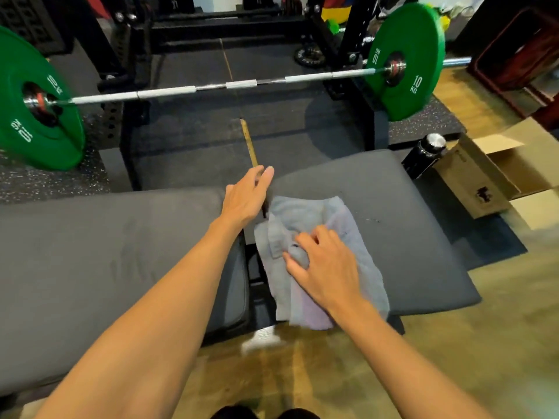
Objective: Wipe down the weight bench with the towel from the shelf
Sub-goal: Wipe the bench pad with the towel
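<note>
The weight bench has two grey pads: a long pad (106, 261) on the left and a seat pad (402, 225) on the right, with a gap between them. A light blue and lilac towel (305, 216) lies crumpled on the left part of the seat pad, its near end hanging over the front edge. My right hand (323, 264) presses down on the towel with fingers bunching the cloth. My left hand (246, 196) is flat with fingers together at the far left corner of the seat pad, touching the towel's edge and holding nothing.
A barbell (211, 86) with green 10 kg plates (402, 62) rests in the black rack behind the bench. A black bottle (425, 155) and an open cardboard box (484, 176) stand right of the seat pad. Wood floor lies in front.
</note>
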Demonstrator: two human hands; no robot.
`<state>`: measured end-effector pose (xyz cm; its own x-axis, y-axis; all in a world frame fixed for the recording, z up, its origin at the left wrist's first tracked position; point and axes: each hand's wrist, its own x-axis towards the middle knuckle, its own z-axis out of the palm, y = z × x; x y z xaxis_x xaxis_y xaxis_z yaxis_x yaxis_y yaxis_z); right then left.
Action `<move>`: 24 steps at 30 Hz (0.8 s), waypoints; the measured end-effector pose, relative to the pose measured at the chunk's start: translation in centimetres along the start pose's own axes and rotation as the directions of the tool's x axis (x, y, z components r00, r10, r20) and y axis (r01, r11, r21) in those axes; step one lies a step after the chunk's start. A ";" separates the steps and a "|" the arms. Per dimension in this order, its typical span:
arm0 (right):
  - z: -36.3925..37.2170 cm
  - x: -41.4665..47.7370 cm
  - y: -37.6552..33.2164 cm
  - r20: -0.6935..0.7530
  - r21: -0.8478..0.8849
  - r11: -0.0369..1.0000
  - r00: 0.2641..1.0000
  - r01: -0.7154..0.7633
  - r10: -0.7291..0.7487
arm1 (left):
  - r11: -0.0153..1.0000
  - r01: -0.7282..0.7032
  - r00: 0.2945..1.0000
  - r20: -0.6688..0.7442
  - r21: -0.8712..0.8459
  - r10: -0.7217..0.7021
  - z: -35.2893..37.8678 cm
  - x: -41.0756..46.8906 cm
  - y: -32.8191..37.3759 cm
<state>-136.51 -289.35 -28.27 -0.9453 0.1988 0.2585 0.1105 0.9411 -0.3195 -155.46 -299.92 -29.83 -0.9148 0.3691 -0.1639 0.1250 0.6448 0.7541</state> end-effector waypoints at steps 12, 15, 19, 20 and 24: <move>3.6 13.2 5.3 -0.132 -0.044 0.992 0.985 -0.122 0.115 | 0.918 -0.162 0.953 -0.183 0.361 0.240 1.4 1.4 -0.6; 4.5 19.3 6.3 -0.069 -0.061 0.991 0.991 -0.117 0.113 | 0.912 -0.190 0.945 -0.183 0.363 0.270 1.5 1.3 -0.8; 2.6 15.7 6.1 -0.030 0.079 0.997 0.999 -0.008 0.011 | 0.924 -0.145 0.954 -0.197 0.355 0.225 1.3 1.1 -0.3; 1.7 13.2 6.1 -0.016 0.110 0.994 1.000 0.018 -0.017 | 0.926 -0.132 0.956 -0.203 0.354 0.214 1.2 1.0 -0.3; -1.9 3.5 7.2 0.012 0.089 0.995 0.999 0.033 -0.034 | 0.964 -0.124 0.978 -0.136 0.236 0.159 2.3 0.9 2.4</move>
<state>-138.47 -281.41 -27.94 -0.9521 0.1633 0.2584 0.0516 0.9190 -0.3908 -155.08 -296.50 -29.69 -0.9270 0.3721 0.0464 0.3245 0.7338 0.5969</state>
